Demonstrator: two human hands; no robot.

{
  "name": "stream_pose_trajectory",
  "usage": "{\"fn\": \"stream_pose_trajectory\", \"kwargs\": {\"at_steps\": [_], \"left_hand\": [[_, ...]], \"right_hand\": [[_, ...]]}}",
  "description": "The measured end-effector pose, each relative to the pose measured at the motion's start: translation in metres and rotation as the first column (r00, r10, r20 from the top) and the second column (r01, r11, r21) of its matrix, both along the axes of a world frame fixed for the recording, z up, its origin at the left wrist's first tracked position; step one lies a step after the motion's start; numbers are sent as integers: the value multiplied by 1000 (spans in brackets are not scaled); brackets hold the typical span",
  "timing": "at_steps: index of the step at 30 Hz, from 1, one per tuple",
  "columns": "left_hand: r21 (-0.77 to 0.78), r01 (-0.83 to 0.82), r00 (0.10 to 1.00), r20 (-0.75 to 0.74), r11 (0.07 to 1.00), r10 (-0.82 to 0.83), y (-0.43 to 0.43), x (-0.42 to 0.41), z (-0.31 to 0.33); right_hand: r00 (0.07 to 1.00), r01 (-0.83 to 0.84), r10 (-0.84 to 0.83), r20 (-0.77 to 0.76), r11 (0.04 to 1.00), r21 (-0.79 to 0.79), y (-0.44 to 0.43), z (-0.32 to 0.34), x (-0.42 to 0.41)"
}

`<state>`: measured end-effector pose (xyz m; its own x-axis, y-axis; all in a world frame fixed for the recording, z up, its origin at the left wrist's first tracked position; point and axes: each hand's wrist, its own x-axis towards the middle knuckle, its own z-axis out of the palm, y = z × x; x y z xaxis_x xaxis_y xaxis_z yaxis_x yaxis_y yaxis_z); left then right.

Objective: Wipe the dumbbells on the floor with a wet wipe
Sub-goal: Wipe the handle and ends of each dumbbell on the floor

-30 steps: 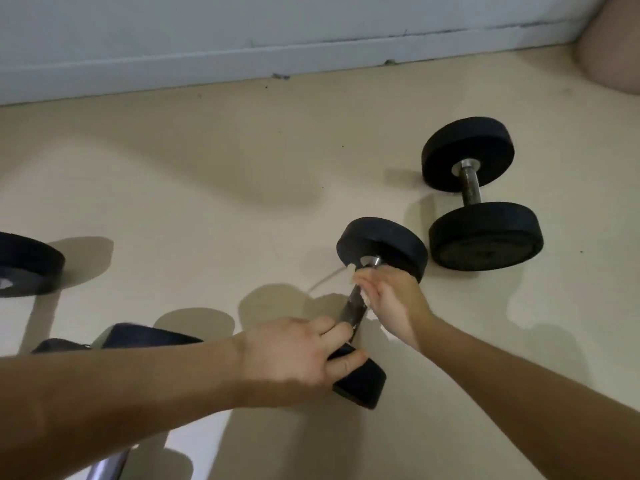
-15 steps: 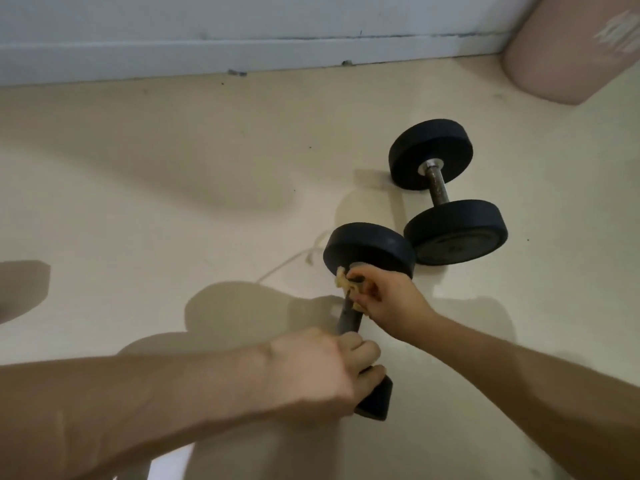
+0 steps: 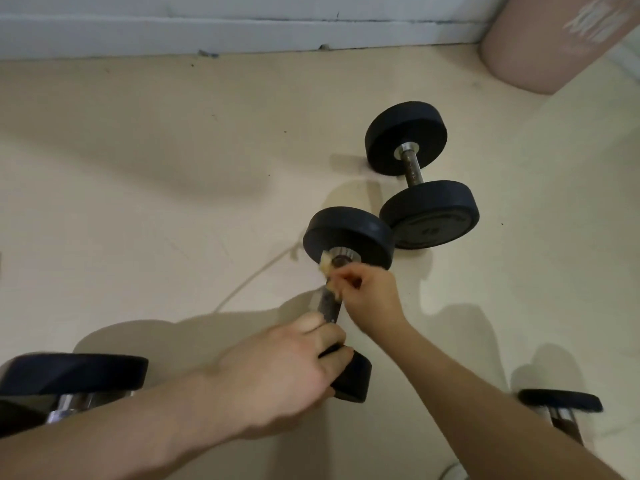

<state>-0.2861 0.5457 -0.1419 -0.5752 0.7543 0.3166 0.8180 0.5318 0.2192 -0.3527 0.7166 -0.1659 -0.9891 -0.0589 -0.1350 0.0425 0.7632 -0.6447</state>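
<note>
A black dumbbell lies on the beige floor in the middle of the head view, its handle pointing toward me. My left hand is closed over its near weight and the lower end of the handle. My right hand pinches a small crumpled wet wipe against the handle's upper end, right by the chrome collar of the far weight. A second black dumbbell rests on the floor just behind and to the right, untouched.
Another dumbbell's black weight with a chrome handle sits at the lower left. A further one shows at the lower right. A pinkish padded cylinder leans in the far right corner. A white wall base runs along the back.
My right hand with the wipe has slid up the handle to the far weight's collar. The view has shifted, bringing the lower left and lower right dumbbells into sight.
</note>
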Motion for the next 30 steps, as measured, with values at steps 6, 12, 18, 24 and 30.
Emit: {"fn": "stream_pose_trajectory", "kwargs": {"at_steps": [6,12,18,24,30], "left_hand": [[43,-3,1000,-17,999,4,5,8,-8],[18,60,998,27,998,-60,5,7,-1],[-2,59,992,108,998,-58,18,12,5],[72,90,971,214,993,-104,19,9,8],[64,-9,946,324,998,-13,7,0,3]], "right_hand": [[999,-39,40,31,999,-19,12,3,-16],[994,111,-108,31,988,-106,17,-7,-15],[972,-95,112,207,991,-89,15,5,24],[997,7,-1,75,996,-89,26,4,-13],[996,43,-34,86,993,-108,23,1,4]]}}
